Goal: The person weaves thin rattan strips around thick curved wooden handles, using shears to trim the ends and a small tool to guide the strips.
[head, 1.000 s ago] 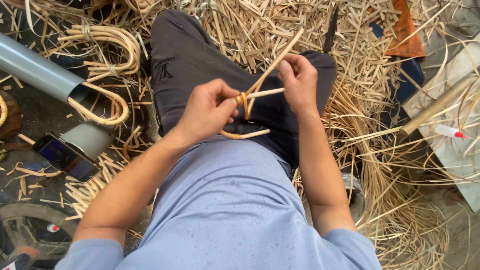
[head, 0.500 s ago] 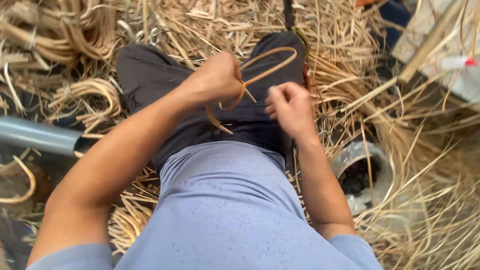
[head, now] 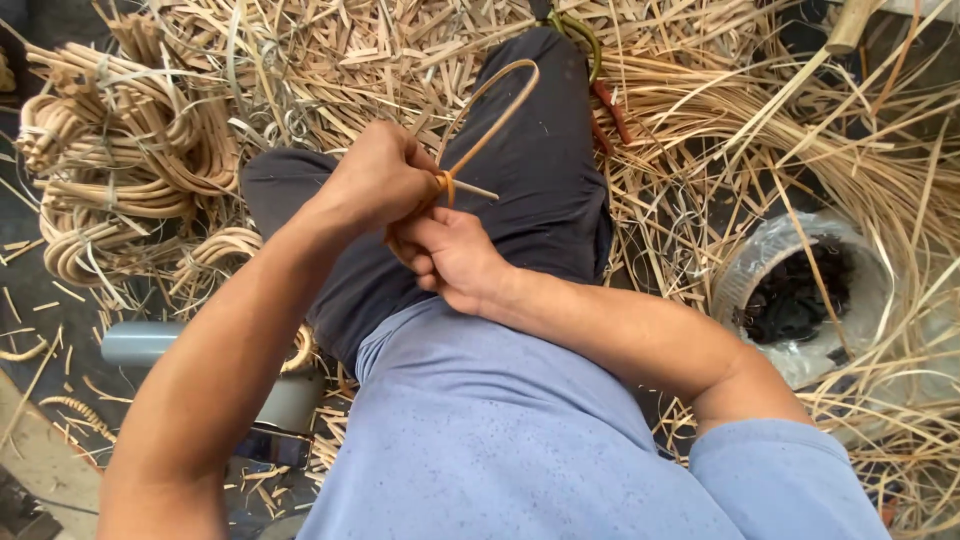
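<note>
A thin cane strip bent into a loop (head: 497,105) stands over my lap, above my dark trousers (head: 545,190). My left hand (head: 378,180) pinches the loop where its two ends cross, at a tight orange-tan binding. My right hand (head: 452,258) sits just below and against the left one, fingers curled around the lower part of the same strip. One short end of the cane sticks out to the right of the crossing. Both forearms reach in from the bottom of the view over my blue shirt.
Bundles of bent cane pieces (head: 120,170) lie at the left. Loose straw-coloured cane strips (head: 760,130) cover the ground all round. A round container lined with clear plastic (head: 800,290) holding dark material stands at the right. A grey pipe (head: 150,342) lies at lower left.
The view swung left and tilted. My right hand moved from beside the loop to under my left hand, and the loop now stands upright over my lap.
</note>
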